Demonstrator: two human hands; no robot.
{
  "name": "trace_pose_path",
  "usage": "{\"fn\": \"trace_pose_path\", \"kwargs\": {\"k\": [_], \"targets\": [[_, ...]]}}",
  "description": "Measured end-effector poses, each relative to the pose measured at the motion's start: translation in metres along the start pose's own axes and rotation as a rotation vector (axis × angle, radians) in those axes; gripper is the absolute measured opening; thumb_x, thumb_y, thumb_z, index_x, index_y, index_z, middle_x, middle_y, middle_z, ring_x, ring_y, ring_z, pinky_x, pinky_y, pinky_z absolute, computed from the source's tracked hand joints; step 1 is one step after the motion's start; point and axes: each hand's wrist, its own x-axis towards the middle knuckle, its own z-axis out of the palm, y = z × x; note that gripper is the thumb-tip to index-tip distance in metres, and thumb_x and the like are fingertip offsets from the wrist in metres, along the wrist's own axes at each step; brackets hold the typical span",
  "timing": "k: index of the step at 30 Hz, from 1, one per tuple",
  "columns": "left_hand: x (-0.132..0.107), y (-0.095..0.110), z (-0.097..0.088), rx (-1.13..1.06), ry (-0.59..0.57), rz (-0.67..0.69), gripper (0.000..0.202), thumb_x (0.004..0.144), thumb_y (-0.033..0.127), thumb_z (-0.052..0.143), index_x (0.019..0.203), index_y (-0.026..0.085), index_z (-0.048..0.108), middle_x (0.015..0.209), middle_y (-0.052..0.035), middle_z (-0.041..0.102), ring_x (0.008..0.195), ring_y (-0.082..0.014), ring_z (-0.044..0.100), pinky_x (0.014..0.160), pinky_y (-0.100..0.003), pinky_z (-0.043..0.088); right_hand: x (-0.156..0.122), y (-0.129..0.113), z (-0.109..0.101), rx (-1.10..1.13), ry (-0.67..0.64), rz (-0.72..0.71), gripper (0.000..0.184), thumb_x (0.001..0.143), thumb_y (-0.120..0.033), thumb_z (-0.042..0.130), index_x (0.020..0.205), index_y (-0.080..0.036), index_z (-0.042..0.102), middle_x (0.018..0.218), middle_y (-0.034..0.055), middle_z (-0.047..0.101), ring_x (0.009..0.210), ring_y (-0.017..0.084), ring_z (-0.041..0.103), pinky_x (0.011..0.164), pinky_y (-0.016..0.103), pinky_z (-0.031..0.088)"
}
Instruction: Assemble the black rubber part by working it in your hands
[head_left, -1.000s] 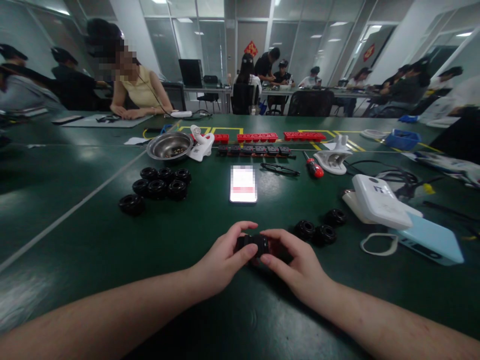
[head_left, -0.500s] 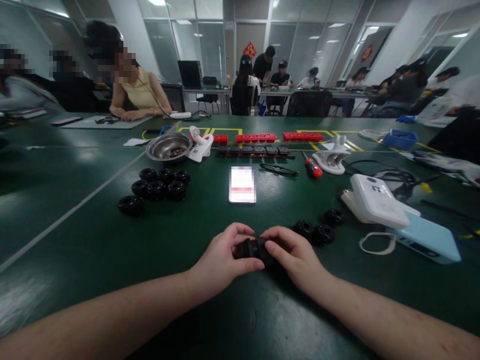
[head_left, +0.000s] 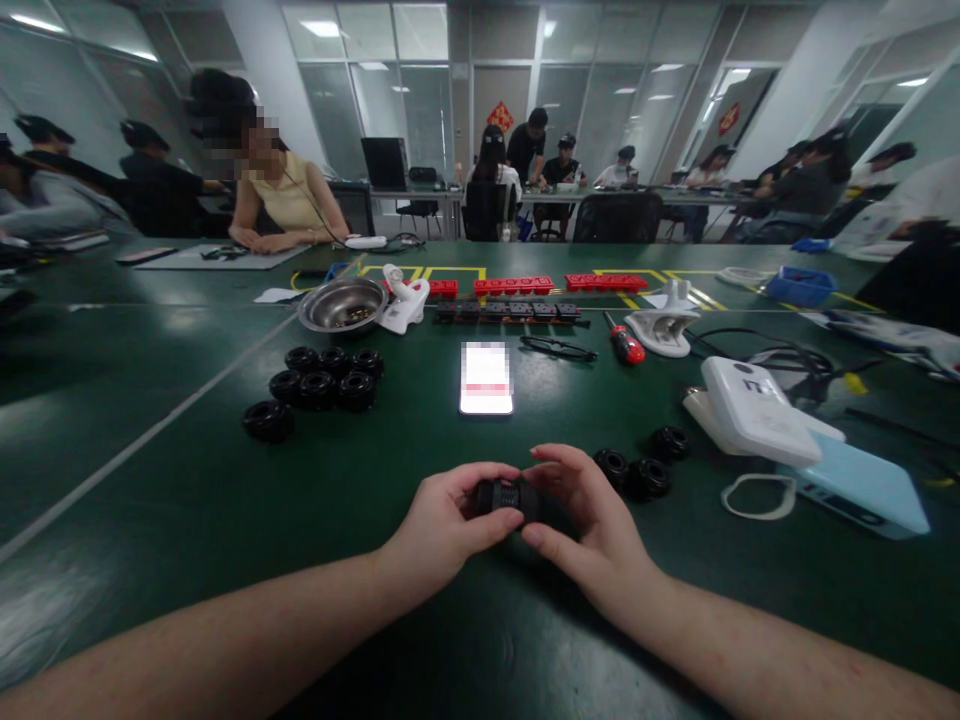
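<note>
A dark plastic fitting (head_left: 508, 497) with a ribbed or threaded middle is pinched between the thumb and fingers of my left hand (head_left: 446, 510), low above the green table. My right hand (head_left: 596, 515) curves around the fitting's right end, thumb and fingers spread apart; whether a fingertip touches it is hard to tell. Just beyond my right hand sit three black ring-shaped parts (head_left: 649, 478), each with a hole. A larger group of similar black parts (head_left: 316, 388) stands to the left. Straight ahead of my hands lies a lit phone (head_left: 486, 378).
Farther back are a metal bowl (head_left: 343, 305) with small brass-coloured pieces, red trays (head_left: 514, 286), a black strip of modules (head_left: 512, 313), glasses (head_left: 559, 348) and a screwdriver (head_left: 624, 340). At right lie a white device (head_left: 757, 405), a light blue box (head_left: 862, 485) and cables. People sit beyond.
My right hand has loosened from the fitting and its fingers have spread. My left hand still grips it, with the ribbed section now facing up. The view has tilted slightly upward.
</note>
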Motion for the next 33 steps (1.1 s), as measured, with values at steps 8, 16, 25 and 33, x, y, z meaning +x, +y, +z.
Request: {"fn": "trace_pose_path", "kwargs": {"k": [8, 16, 25, 33], "targets": [[0.001, 0.0, -0.002, 0.066, 0.019, -0.014, 0.038, 0.063, 0.023, 0.067, 0.099, 0.016, 0.057, 0.093, -0.0054, 0.063, 0.085, -0.0193, 0.059, 0.077, -0.033, 0.045, 0.006, -0.002, -0.004, -0.099, -0.187, 0.202, 0.018, 0.082, -0.033, 0.046, 0.083, -0.017, 0.055, 0.072, 0.0022, 0.057, 0.066, 0.015, 0.053, 0.06, 0.028, 0.044], [0.007, -0.005, -0.006, 0.012, -0.069, -0.018, 0.037, 0.062, 0.022, 0.069, 0.096, 0.014, 0.058, 0.093, -0.0066, 0.064, 0.087, -0.0209, 0.059, 0.082, -0.036, 0.044, 0.003, -0.006, -0.004, -0.207, -0.12, -0.085, 0.029, 0.077, -0.015, 0.054, 0.104, -0.024, 0.051, 0.091, 0.0035, 0.053, 0.081, 0.016, 0.052, 0.071, 0.03, 0.045], [0.003, 0.002, -0.002, 0.07, 0.012, 0.001, 0.038, 0.062, 0.02, 0.067, 0.098, 0.015, 0.057, 0.094, -0.0057, 0.063, 0.086, -0.0192, 0.058, 0.078, -0.033, 0.045, 0.006, -0.005, -0.005, -0.212, -0.116, 0.139, 0.021, 0.084, -0.034, 0.041, 0.086, -0.018, 0.054, 0.074, 0.003, 0.055, 0.069, 0.016, 0.052, 0.062, 0.029, 0.043], [0.009, -0.003, -0.01, -0.076, -0.075, -0.064, 0.038, 0.066, 0.027, 0.066, 0.1, 0.013, 0.056, 0.085, -0.0047, 0.063, 0.069, -0.014, 0.058, 0.069, -0.031, 0.046, 0.01, -0.002, -0.007, -0.16, -0.152, 0.087, 0.022, 0.078, -0.026, 0.054, 0.099, -0.019, 0.055, 0.089, 0.0043, 0.057, 0.079, 0.017, 0.053, 0.07, 0.03, 0.043]]}}
